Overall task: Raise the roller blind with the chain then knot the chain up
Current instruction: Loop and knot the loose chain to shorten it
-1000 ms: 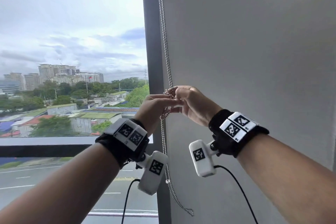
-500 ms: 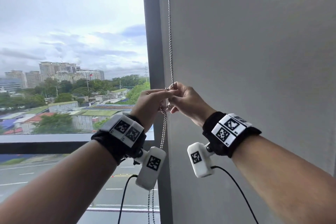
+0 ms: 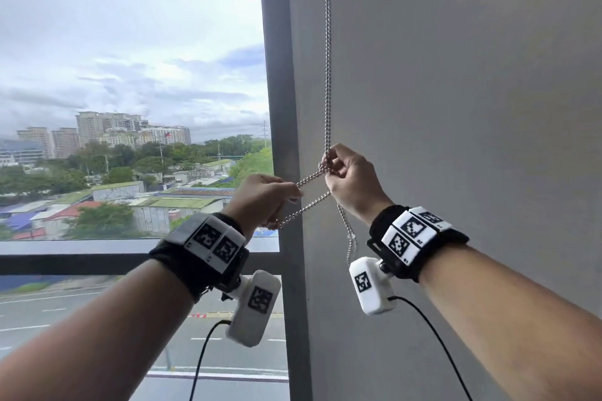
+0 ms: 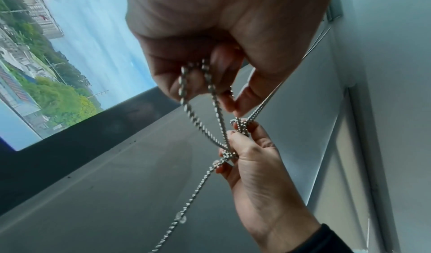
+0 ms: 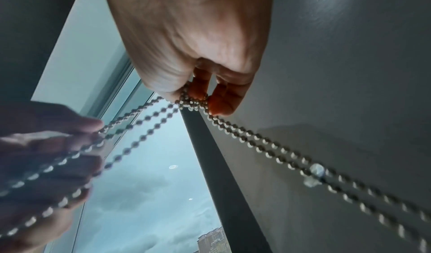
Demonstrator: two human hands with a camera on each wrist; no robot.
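While the right hand (image 3: 350, 181) pinches the crossing of the bead chain (image 3: 327, 75) beside the window frame (image 3: 280, 107), the left hand (image 3: 264, 198) grips the doubled strands and draws them sideways. To tighten well, I think the pull should be slow and even, with the right fingers (image 5: 220, 100) pressing the knot so the beads do not slip.

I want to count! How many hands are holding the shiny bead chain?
2. The left hand grips the bead chain in front of the window frame; the right hand pinches the knot beside the grey wall.
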